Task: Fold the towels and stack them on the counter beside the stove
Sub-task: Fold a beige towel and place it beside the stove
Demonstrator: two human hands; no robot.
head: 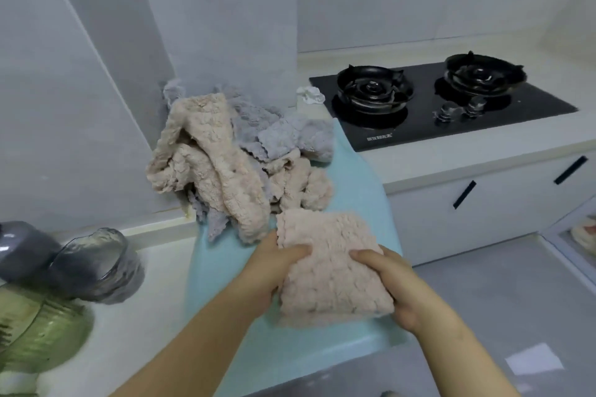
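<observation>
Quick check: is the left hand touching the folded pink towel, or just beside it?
Touching. The head view shows the left hand gripping the folded pink towel at its left edge, thumb pressed across the top surface.

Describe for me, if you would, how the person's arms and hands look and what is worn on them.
Both the left hand and the right hand are bare, with no gloves or rings showing. The left forearm and right forearm are uncovered too: no sleeve, watch or bracelet is in view.
</observation>
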